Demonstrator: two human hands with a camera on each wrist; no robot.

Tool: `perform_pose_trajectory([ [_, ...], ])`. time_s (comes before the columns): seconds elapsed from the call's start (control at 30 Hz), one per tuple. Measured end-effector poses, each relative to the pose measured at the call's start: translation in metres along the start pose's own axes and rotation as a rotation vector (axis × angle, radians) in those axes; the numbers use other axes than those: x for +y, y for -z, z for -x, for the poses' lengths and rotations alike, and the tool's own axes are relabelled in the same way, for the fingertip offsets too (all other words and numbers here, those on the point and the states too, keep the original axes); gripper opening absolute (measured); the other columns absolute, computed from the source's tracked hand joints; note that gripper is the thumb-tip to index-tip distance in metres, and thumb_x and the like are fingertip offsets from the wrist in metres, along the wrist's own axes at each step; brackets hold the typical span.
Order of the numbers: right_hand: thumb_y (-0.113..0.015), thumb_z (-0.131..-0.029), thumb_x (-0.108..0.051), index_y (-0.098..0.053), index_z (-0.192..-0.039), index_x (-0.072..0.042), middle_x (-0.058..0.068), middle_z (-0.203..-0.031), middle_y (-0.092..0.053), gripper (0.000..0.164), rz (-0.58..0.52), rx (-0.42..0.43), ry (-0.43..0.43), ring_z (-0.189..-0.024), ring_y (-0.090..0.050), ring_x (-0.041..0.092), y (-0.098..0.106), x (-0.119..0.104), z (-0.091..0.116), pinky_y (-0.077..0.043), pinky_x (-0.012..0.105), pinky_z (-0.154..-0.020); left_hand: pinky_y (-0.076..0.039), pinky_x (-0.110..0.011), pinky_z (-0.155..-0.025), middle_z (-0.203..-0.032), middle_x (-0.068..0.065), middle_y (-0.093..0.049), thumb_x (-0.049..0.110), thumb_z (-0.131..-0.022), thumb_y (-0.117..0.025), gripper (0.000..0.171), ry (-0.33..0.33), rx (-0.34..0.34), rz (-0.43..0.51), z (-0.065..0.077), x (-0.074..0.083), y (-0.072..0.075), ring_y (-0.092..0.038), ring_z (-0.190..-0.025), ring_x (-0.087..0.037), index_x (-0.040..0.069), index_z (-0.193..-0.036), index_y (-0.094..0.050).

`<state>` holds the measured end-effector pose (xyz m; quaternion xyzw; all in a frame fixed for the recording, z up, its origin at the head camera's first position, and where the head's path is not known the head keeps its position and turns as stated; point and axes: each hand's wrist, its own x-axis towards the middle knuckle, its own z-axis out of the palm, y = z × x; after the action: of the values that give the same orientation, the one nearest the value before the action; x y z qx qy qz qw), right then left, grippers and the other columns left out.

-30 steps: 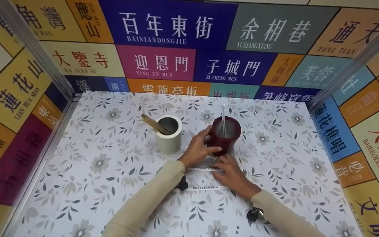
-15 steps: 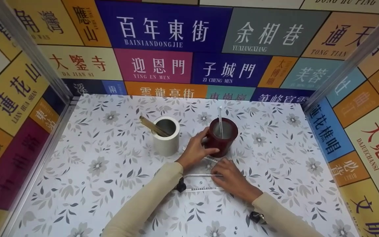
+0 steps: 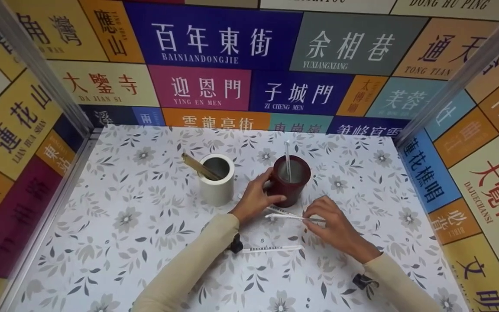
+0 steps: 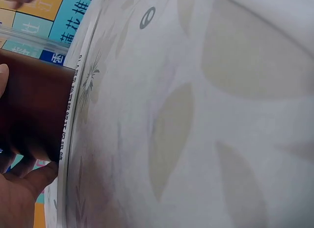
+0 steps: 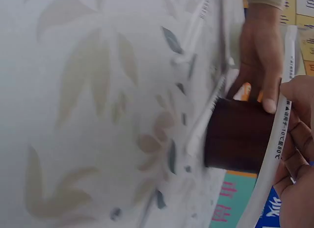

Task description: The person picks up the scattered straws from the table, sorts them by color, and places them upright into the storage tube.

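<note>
My left hand [image 3: 254, 200] is wrapped around the side of a dark red cup [image 3: 290, 190], thumb at the front. Inside that cup a clear-looking straw [image 3: 288, 162] stands upright. My right hand [image 3: 334, 225] pinches a paper-wrapped straw [image 5: 278, 135] between thumb and fingers, just right of the cup. Printed lettering runs along its white wrapper in the right wrist view. Another wrapped straw [image 4: 71, 110] lies on the table near the base of the cup, partly hidden. Closer to me rests one more wrapped straw [image 3: 271, 248], between my forearms.
Left of the red cup stands a cream cup [image 3: 216, 193] with brown flat sticks [image 3: 199, 166] leaning out of it. A floral-patterned cloth [image 3: 115, 260] covers the table. Panels with large printed characters [image 3: 206, 39] wall the back and both sides.
My right hand has lifted one wrapped straw off the table and moved to the right with it. My left hand stays on the red cup.
</note>
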<state>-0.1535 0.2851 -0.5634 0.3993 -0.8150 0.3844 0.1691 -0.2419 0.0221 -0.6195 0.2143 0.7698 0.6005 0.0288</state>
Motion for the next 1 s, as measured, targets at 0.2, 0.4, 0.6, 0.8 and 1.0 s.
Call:
perform_pose_trajectory([
  [0.2,-0.087,-0.082,0.015,-0.08,-0.101,-0.011,0.006,-0.1,-0.072,0.033,-0.067,0.098,-0.007,-0.1,-0.06,0.028,0.02,-0.01,-0.033,-0.048,0.023,-0.098,-0.05,-0.033,-0.117,-0.153,-0.014,-0.063,0.005,-0.087,-0.094,0.091,-0.009,0.008,-0.023,-0.001,0.0,0.002,-0.061,-0.142,-0.023,0.006,-0.165,-0.048],
  [0.4,-0.085,-0.091,0.009,-0.083,-0.102,-0.013,0.004,-0.1,-0.074,0.025,-0.129,0.115,-0.099,-0.104,-0.06,0.026,0.031,-0.018,-0.074,-0.047,0.029,-0.1,-0.05,-0.032,-0.117,-0.157,-0.015,-0.061,0.017,-0.09,-0.095,0.088,0.01,0.006,-0.007,0.0,0.001,0.0,-0.061,-0.144,-0.026,0.007,-0.164,-0.049],
  [0.6,-0.083,-0.093,0.008,-0.082,-0.101,-0.005,0.009,-0.1,-0.073,0.015,-0.163,0.122,-0.141,-0.101,-0.059,0.027,0.03,-0.021,-0.115,-0.046,0.03,-0.095,-0.053,-0.035,-0.114,-0.161,-0.013,-0.057,0.017,-0.092,-0.093,0.092,0.011,-0.006,0.01,0.001,0.0,0.001,-0.06,-0.145,-0.028,0.01,-0.169,-0.043],
  [0.8,-0.08,-0.094,0.011,-0.08,-0.101,0.005,0.021,-0.101,-0.074,0.009,-0.22,0.186,-0.221,-0.105,-0.059,0.026,0.024,-0.043,-0.151,-0.045,0.032,-0.101,-0.053,-0.035,-0.114,-0.155,-0.01,-0.062,0.016,-0.09,-0.094,0.088,-0.013,-0.004,0.011,0.0,0.001,0.0,-0.062,-0.142,-0.023,0.014,-0.165,-0.048],
  [1.0,-0.076,-0.097,0.01,-0.079,-0.103,0.008,0.024,-0.103,-0.071,0.006,-0.292,0.235,-0.274,-0.105,-0.058,0.02,0.016,-0.05,-0.167,-0.046,0.042,-0.097,-0.054,-0.034,-0.114,-0.152,-0.006,-0.064,0.02,-0.09,-0.094,0.086,0.002,-0.009,0.003,-0.002,0.001,0.0,-0.063,-0.14,-0.019,0.018,-0.164,-0.05],
])
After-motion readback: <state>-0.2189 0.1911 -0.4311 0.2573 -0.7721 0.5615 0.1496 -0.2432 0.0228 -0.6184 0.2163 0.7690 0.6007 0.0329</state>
